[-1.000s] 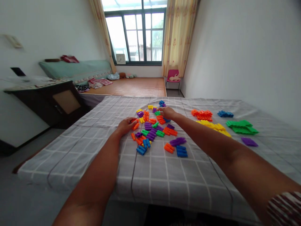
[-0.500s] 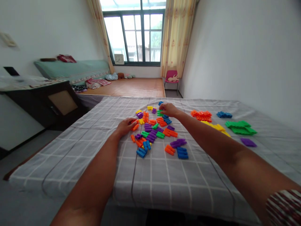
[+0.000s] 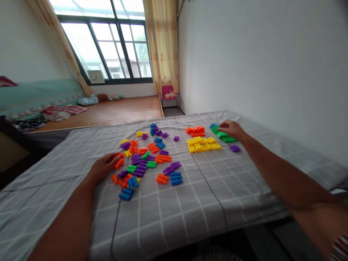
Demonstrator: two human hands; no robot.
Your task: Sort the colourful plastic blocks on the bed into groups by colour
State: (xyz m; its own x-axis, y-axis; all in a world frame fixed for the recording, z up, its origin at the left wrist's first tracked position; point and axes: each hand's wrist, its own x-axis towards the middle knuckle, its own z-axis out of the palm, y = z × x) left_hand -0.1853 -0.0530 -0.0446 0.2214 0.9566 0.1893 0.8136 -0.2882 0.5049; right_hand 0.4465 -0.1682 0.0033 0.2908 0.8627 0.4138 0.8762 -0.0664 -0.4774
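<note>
A mixed pile of colored plastic pieces, among them purple pieces, lies on the checked cloth. At its left edge my left hand rests with its fingers against orange pieces. My right hand is over the green group at the right, its fingers pressed together; whatever they hold is hidden. Beside that group are blue pieces and a purple piece. Yellow pieces are lined up in rows, with an orange group behind them.
The checked cloth covers a wide surface whose front edge is close to me. A white wall runs along the right. Farther back are a low wooden platform, a pink chair and a window.
My right hand has moved from the back of the mixed pile to the green group at the right. The view has turned right. My left hand remains by the orange pieces.
</note>
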